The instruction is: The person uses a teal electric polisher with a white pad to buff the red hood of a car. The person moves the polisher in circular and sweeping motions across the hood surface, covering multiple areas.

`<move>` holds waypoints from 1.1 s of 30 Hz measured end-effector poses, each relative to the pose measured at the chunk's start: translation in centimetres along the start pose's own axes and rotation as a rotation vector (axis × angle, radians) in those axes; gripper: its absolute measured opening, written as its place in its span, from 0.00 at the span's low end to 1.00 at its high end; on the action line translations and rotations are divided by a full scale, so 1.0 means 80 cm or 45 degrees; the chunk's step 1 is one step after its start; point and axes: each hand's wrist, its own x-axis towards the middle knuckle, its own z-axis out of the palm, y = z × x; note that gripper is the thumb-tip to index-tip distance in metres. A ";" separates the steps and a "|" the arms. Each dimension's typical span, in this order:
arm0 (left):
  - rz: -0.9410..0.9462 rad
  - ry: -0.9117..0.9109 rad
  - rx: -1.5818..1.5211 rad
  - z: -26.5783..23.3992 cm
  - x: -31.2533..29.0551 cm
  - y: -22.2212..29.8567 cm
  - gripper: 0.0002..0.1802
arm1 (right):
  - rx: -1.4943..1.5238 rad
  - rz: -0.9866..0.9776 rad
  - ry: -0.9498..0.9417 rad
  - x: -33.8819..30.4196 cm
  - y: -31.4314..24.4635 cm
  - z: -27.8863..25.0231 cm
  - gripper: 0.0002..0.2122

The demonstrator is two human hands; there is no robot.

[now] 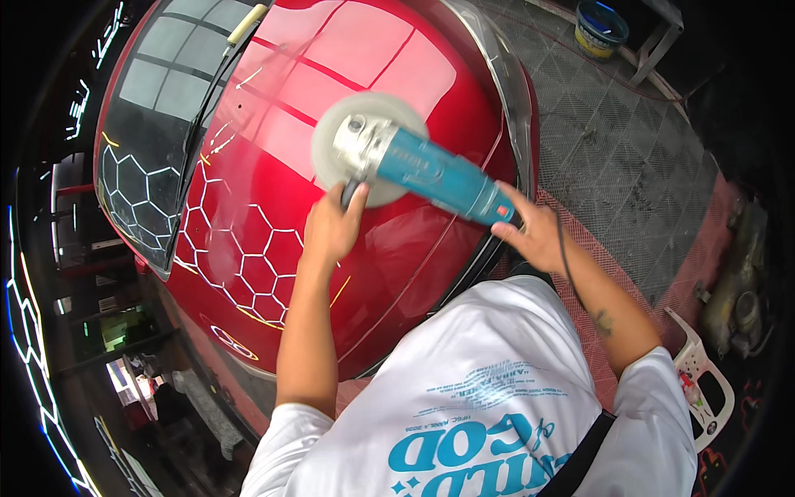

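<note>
A teal car polisher point(439, 172) with a metal head lies across the hood of a glossy red car point(414, 282). Its round pale pad point(331, 137) rests against the paint, its rim blurred. My left hand point(333, 224) is wrapped round the black side handle near the pad. At the tool's rear end, my right hand point(530, 229) grips the body, thumb below and fingers above. A dark power cord point(566, 257) trails from the tool along my right forearm. The hood underneath the pad is hidden.
The windshield point(145, 157) with its wiper point(217, 83) lies to the left. Grey floor tiles point(613, 166) run along the right side. A dark bucket point(599, 31) stands at the far right, and a white plastic chair point(704, 377) at the near right. Hexagonal lights reflect in the paint.
</note>
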 end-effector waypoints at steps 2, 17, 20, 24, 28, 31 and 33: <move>-0.082 0.090 -0.077 0.005 -0.067 -0.048 0.33 | -0.152 0.044 -0.200 -0.008 -0.036 0.022 0.42; -0.446 0.535 -0.612 0.123 -0.335 -0.227 0.22 | -0.608 -0.271 -0.734 -0.012 -0.138 0.129 0.47; -0.380 0.360 -0.482 0.121 -0.296 -0.159 0.25 | -0.438 -0.157 -0.481 -0.047 -0.068 0.093 0.46; -0.167 0.046 -0.216 0.103 -0.186 -0.025 0.30 | -0.184 0.071 -0.088 -0.077 0.027 0.035 0.37; 0.086 -0.014 -0.170 0.098 -0.084 0.060 0.29 | -0.148 0.278 0.048 -0.066 0.117 -0.016 0.18; 0.163 0.010 -0.164 0.114 -0.056 0.097 0.29 | -0.134 0.504 -0.003 -0.066 0.144 -0.040 0.14; 0.172 0.012 -0.170 0.120 -0.068 0.089 0.29 | -0.148 0.504 -0.025 -0.073 0.149 -0.033 0.12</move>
